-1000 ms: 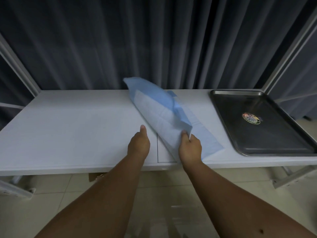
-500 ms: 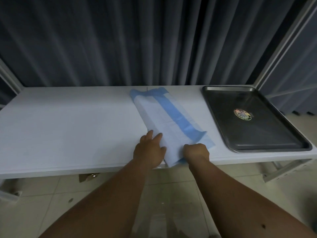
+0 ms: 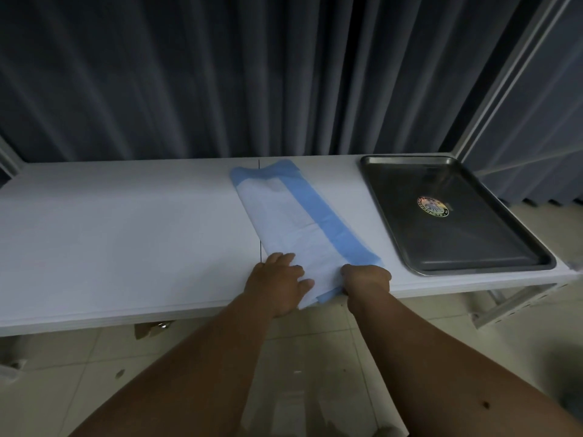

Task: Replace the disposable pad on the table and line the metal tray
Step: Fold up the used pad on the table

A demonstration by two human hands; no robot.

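Observation:
A folded disposable pad (image 3: 284, 216), white with a blue border strip, lies flat across the white table (image 3: 126, 231) from back edge to front edge. My left hand (image 3: 277, 285) rests on its near left corner, fingers spread over the white side. My right hand (image 3: 366, 275) grips the near right corner at the table's front edge, fingers curled round the blue edge. The metal tray (image 3: 492, 257) sits bare on the table's right end, a round sticker at its centre.
Dark curtains hang right behind the table. A metal frame post (image 3: 504, 77) rises at the right. Tiled floor and the table's metal leg brace (image 3: 511, 304) show below the front edge.
The pad, lifted and billowing a second ago, has come down flat on the table. My left hand moved onto its near corner; my right hand kept its hold.

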